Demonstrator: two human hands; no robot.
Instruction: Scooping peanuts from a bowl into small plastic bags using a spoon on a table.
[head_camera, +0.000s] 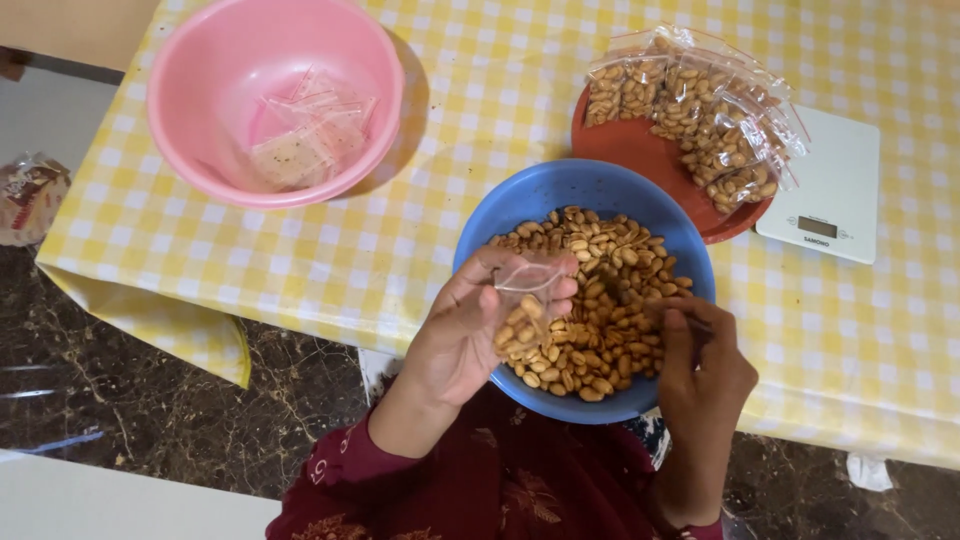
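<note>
A blue bowl (530, 195) full of peanuts (615, 270) sits at the table's near edge. My left hand (460, 335) holds a small clear plastic bag (528, 295) over the bowl, with a few peanuts inside it. My right hand (705, 370) hovers at the bowl's right side, fingers pinched together over the peanuts; what it pinches is too small to tell.
A pink bowl (200, 110) with empty clear bags (305, 135) stands at the far left. A red plate (625, 150) carries several filled peanut bags (705, 110). A white kitchen scale (835, 190) lies on the right. A yellow checked cloth (350, 250) covers the table.
</note>
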